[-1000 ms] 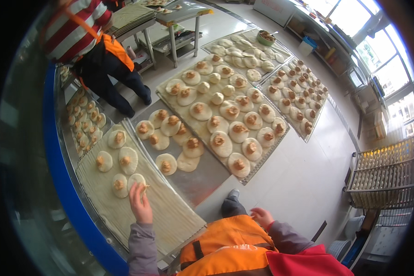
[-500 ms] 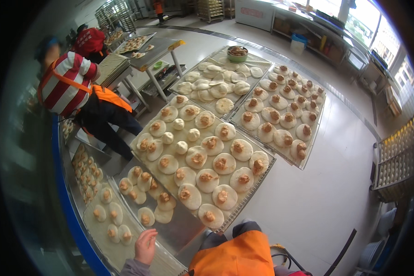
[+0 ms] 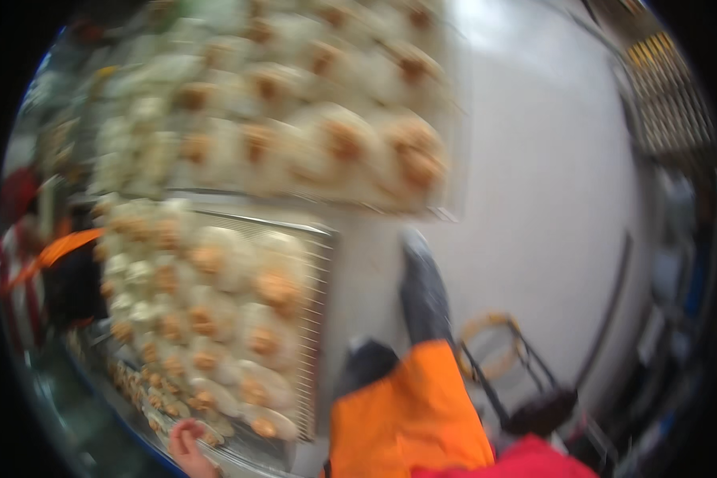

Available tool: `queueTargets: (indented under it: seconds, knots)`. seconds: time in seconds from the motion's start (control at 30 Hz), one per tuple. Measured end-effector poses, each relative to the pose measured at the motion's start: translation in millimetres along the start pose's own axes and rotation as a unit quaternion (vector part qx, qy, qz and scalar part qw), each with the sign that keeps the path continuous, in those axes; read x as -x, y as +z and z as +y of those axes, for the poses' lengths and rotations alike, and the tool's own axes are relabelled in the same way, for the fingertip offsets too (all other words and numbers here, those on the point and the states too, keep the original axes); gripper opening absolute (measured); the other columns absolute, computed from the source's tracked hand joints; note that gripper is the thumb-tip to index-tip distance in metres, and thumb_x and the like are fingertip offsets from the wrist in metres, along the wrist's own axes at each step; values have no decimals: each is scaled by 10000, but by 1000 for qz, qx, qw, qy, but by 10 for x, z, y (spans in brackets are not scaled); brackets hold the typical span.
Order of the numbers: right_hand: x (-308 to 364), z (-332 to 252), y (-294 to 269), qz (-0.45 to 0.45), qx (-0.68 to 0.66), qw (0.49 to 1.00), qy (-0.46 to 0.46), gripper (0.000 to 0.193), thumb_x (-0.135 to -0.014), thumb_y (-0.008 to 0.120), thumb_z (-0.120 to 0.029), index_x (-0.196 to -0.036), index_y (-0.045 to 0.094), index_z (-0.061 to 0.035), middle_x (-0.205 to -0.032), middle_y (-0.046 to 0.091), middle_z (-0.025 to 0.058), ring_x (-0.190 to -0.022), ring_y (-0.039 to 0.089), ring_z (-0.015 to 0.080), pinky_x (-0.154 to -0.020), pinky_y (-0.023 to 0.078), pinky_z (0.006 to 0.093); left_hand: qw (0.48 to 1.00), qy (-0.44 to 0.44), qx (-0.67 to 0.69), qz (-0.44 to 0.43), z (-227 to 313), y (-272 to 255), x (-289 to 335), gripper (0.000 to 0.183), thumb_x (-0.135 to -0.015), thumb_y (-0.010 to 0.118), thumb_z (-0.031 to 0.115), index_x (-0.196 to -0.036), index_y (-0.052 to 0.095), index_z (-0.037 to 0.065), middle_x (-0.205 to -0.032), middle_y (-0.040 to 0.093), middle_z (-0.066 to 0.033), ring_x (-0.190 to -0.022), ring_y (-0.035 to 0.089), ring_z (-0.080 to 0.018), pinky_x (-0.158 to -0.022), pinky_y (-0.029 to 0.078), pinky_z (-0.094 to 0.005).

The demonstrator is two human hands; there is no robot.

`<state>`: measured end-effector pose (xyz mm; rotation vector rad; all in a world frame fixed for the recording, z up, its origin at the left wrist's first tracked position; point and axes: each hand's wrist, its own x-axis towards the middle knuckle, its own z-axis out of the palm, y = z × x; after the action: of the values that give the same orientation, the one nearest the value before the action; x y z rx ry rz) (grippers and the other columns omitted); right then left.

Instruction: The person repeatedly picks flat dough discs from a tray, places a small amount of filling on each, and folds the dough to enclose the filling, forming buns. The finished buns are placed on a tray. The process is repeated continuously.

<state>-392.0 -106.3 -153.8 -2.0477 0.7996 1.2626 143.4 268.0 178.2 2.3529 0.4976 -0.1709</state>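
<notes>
My left hand (image 3: 187, 448) is at the lower left, blurred, its fingers loosely bent and apart with nothing seen in them. It is beside the near corner of a wire-edged rack tray (image 3: 307, 319). Flat rounds of pale dough cover that tray, many topped with a lump of orange-brown filling (image 3: 263, 341); several small pale dough balls (image 3: 139, 271) lie among them. My right hand is out of view. The orange apron (image 3: 410, 414) on me and some red cloth (image 3: 518, 458) fill the lower edge.
Another tray of filled dough rounds (image 3: 342, 139) lies just ahead. A stepping foot (image 3: 424, 279) is on the pale floor. To the right stand a yellow-ringed object with black bars (image 3: 490, 346) and a rack of trays (image 3: 669, 95). A co-worker in stripes (image 3: 25, 279) is far left.
My view has swung right and closer to the far trays, so the near tray now appears lower left. My left hand appears farther left and lower. One foot has stepped forward.
</notes>
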Motion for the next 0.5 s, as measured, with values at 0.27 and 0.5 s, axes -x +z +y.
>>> queueTargets:
  seconds: [0.27, 0.5]
  knots:
    - [160, -257, 85, 94, -121, 988, -20, 299, -860, 576, -152, -1140, 670, -105, -1120, 663, 116, -1093, 609, 325, -921, 498, 451, 943, 308, -90, -83, 1080, 725, -308, 228, -1010, 551, 77, -1173, 619, -68, -1057, 678, -180, -887, 660, -256, -822, 575, -337]
    - [37, 448, -784, -180, 230, 952, 87, 432, -1033, 410, -358, -1345, 640, -165, -1400, 599, 70, -1337, 522, 320, -1073, 324, 646, 947, 280, -46, -149, 1475, 794, -288, 267, -1077, 468, 170, -1236, 577, -14, -1056, 662, -97, -917, 650, -178, -827, 515, -310]
